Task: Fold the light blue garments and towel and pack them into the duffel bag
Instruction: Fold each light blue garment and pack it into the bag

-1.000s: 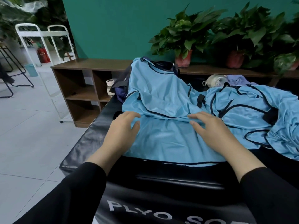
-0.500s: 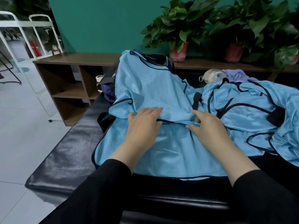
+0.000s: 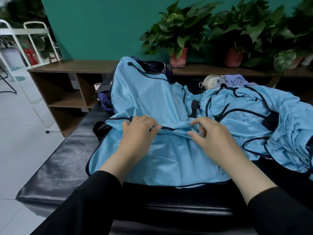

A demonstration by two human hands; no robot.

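The light blue garment [image 3: 152,99] lies spread across the black bench [image 3: 55,167], its far end draped over the duffel bag [image 3: 152,65]. Left hand [image 3: 137,133] and right hand [image 3: 213,134] pinch its dark-trimmed fold; pulling evenly would keep edges aligned.

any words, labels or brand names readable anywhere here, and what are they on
None can be read in this view.
The black padded box shows no print on its visible top or front edge.
The light blue garment, the clear bottle and the plant pots show no readable label.
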